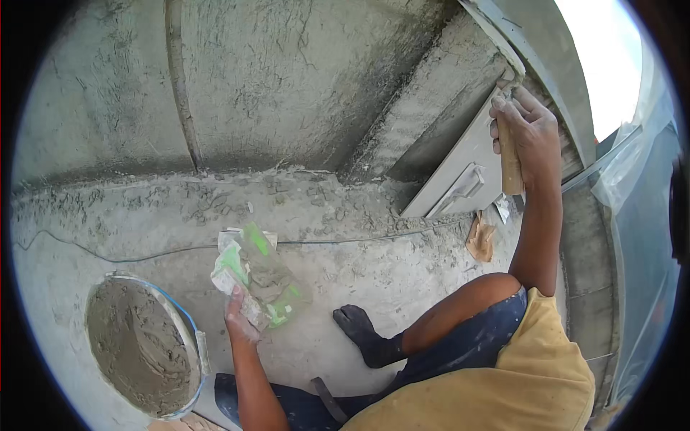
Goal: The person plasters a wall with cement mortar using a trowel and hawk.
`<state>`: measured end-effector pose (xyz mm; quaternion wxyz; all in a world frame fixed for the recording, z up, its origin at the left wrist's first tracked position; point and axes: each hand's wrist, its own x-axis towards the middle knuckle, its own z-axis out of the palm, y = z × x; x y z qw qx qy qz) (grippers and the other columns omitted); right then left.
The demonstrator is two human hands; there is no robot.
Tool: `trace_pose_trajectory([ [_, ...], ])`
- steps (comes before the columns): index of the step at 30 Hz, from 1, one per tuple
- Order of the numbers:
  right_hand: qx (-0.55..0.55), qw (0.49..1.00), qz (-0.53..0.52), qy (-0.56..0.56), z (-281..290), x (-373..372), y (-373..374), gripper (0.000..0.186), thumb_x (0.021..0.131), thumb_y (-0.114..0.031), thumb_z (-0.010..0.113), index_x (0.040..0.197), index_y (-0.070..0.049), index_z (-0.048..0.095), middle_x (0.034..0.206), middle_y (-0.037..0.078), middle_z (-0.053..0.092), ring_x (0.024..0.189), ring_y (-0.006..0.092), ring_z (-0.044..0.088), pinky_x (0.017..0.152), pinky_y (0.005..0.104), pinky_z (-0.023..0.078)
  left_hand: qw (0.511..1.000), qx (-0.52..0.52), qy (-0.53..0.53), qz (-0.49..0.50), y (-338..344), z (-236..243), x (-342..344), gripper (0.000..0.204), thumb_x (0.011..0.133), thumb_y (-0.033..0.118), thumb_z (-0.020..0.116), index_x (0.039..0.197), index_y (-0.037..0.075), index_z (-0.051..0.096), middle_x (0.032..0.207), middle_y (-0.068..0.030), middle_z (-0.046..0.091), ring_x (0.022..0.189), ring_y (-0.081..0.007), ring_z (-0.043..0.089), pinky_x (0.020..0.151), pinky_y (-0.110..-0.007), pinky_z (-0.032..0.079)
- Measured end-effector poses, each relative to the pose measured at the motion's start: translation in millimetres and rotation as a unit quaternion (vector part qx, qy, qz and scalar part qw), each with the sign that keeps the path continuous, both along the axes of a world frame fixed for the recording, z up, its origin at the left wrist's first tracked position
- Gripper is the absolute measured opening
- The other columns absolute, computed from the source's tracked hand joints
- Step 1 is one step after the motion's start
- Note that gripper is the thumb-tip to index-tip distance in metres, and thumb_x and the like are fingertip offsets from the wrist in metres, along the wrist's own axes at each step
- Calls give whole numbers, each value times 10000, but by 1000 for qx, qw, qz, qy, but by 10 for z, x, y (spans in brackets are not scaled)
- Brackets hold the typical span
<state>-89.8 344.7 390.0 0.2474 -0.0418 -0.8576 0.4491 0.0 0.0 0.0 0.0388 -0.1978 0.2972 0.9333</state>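
Place: a building site, plastering under way | Walls: rough grey render on the wall (287, 79) | Floor: concrete floor (388, 280) strewn with mortar crumbs | Materials: a bucket (144, 345) of wet grey mortar | Surroundings: clear plastic sheeting (640, 215) hung at the right, daylight beyond

bucket (144, 345) left of left hand (241, 323) | trowel (509, 154) in right hand (528, 133), upper right

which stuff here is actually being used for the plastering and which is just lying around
In use: trowel in right hand; green-and-white board carrying mortar, in left hand; mortar bucket.

Lying about: brown paper scrap, thin cable across the floor, grey panel leaning on the wall.
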Motion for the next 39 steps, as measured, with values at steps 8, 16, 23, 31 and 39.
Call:
trace_pose_trajectory([
  [8,128,989,10,-69,-155,128,-133,396,868,-154,679,1217,7,584,716,25,585,592,82,536,501,205,416,999,24,-21,-4,176,106,221,582,921,265,593,1389,-34,418,1305,-154,531,1181,-300,544,1004,-420,441],
  [16,-231,945,220,-72,-287,90,-10,451,928,-134,571,1341,8,461,846,79,591,613,144,574,461,273,487,1000,-9,-7,-15,88,157,318,606,923,296,571,1402,-33,399,1339,-163,508,1203,-322,528,1024,-438,428],
  [23,-467,843,266,10,-658,-60,-190,548,973,-148,521,1445,34,312,833,88,558,586,161,563,421,281,482,998,43,53,-4,256,530,699,641,925,324,532,1456,24,333,1410,-179,452,1254,-388,481,1064,-531,376],
  [31,-566,751,335,57,-683,-433,-471,266,1003,-213,488,1192,-26,502,812,60,548,535,151,556,412,277,468,990,-66,97,71,157,1246,1473,705,914,387,527,1479,46,282,1421,-206,423,1238,-429,475,1027,-591,392],
  [39,-604,725,317,96,-492,-763,-931,241,986,-218,536,1020,10,608,672,29,542,420,97,482,395,273,399,956,-194,70,211,-24,1450,2175,679,924,468,462,1455,61,344,1401,-197,458,1243,-391,482,1027,-553,397],
])
